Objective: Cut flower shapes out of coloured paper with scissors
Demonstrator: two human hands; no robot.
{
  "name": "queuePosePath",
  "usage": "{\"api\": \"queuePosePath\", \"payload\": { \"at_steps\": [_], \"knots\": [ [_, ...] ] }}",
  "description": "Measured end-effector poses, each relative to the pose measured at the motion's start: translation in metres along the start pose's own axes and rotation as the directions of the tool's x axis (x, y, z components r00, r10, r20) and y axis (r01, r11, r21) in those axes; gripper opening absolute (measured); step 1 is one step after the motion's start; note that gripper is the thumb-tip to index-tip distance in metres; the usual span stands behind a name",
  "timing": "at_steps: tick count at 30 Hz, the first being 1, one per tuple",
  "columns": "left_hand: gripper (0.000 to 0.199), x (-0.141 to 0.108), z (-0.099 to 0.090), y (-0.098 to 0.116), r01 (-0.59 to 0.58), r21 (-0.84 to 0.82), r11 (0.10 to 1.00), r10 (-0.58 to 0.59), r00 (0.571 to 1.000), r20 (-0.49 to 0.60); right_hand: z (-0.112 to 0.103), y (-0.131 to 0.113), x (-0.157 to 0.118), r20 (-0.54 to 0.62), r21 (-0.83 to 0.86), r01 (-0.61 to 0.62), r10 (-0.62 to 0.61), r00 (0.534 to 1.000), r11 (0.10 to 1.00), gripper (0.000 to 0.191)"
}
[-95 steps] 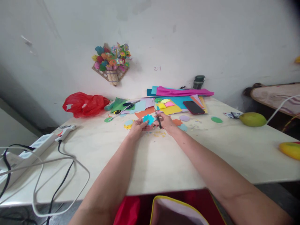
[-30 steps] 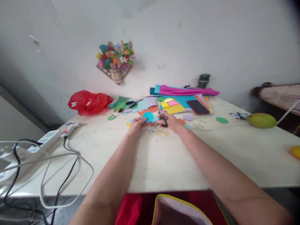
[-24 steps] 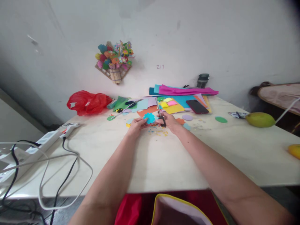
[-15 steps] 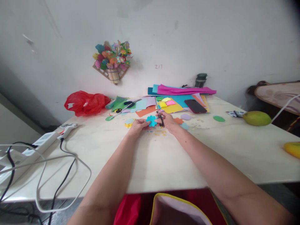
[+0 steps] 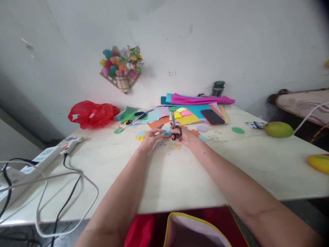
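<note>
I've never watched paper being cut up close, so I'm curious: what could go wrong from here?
The left hand is close to the scissors in the right hand, so a slip might nick a finger. The small blue paper piece between the hands could bend or drop. Loose yellow scraps on the table might scatter if brushed.

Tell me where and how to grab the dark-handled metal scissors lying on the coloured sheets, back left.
Take the dark-handled metal scissors by the handles, probably from above and the left: they lie roughly flat, handles left, blades pointing right and slightly away, so that side should avoid the cutting edges.
</note>
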State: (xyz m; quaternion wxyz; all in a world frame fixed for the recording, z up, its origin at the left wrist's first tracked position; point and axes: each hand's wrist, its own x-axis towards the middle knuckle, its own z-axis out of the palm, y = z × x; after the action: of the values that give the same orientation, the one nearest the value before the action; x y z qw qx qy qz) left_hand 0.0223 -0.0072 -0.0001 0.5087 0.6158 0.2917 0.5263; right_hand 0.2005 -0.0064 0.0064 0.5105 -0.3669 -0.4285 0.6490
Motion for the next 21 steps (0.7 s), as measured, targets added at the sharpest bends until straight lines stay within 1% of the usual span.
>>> {"api": "queuePosePath", "payload": {
  "at_steps": [2,3,6,8,12,15,18,21],
  "knots": [
    [0.021,0.000,0.000,-0.001,0.037,-0.034,0.999,-0.038,0.999,-0.008,-0.001,0.000,-0.001,0.012,-0.028,-0.040,0.040,0.999,0.999,0.036],
    [0.022,0.001,-0.001,-0.001,0.066,-0.056,0.996,-0.067,0.998,-0.010,-0.002,-0.001,-0.001,0.002,-0.057,-0.038,0.038,0.999,0.998,0.035],
    [0.025,0.001,-0.003,-0.002,0.158,-0.104,0.982,-0.160,0.987,-0.013,-0.003,-0.003,-0.002,-0.042,-0.153,0.034,-0.041,0.998,0.988,0.035],
    [0.026,0.001,-0.004,-0.003,0.197,-0.112,0.974,-0.199,0.980,-0.011,-0.004,-0.005,-0.003,-0.041,-0.183,0.087,-0.096,0.995,0.979,0.036],
    [0.027,0.001,-0.007,-0.005,0.226,-0.095,0.970,-0.226,0.974,0.013,-0.002,-0.008,-0.005,-0.041,-0.209,0.122,-0.134,0.990,0.970,0.039],
    [0.027,0.001,-0.007,-0.007,0.241,-0.098,0.965,-0.240,0.970,0.028,0.003,-0.008,-0.006,-0.043,-0.248,0.148,-0.163,0.986,0.958,0.037],
    [0.029,0.000,-0.005,-0.007,0.267,-0.095,0.959,-0.266,0.964,0.024,0.008,-0.006,-0.006,-0.040,-0.272,0.196,-0.215,0.976,0.942,0.032],
    [0.031,-0.001,-0.001,-0.006,0.289,-0.099,0.952,-0.287,0.957,0.033,0.012,-0.004,-0.005,-0.069,-0.289,0.208,-0.237,0.969,0.934,0.032]
  ]
}}
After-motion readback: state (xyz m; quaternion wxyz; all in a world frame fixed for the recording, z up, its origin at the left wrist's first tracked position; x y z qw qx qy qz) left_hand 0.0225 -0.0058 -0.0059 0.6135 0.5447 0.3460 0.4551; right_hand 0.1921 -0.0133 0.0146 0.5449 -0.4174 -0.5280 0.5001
